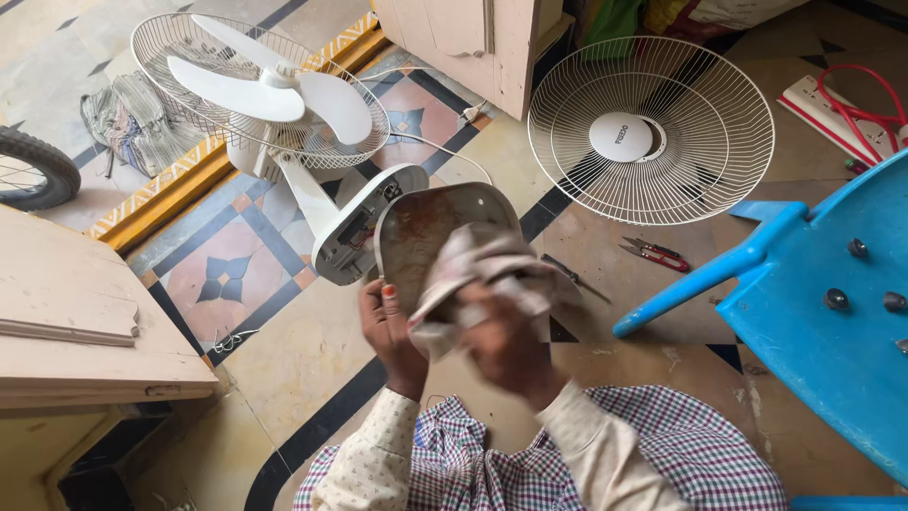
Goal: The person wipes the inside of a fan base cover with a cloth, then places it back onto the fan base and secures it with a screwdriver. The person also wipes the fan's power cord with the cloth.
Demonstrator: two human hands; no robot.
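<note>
My left hand (390,329) grips the lower left edge of a dirty white plastic fan base cover (426,222), held up in front of me with its rust-stained inner side facing me. My right hand (506,341) clutches a crumpled greyish cloth (482,270) and presses it against the cover's lower right part. Behind the cover lies the white table fan (274,95) on its side, its blades and rear guard up and its open base (350,237) showing.
The detached front fan guard (651,132) lies flat on the tiled floor at right. Red-handled pliers (653,254) rest below it. A blue plastic chair (823,303) lies overturned at right. A wooden board (85,312) sits left, a bicycle tyre (38,170) far left.
</note>
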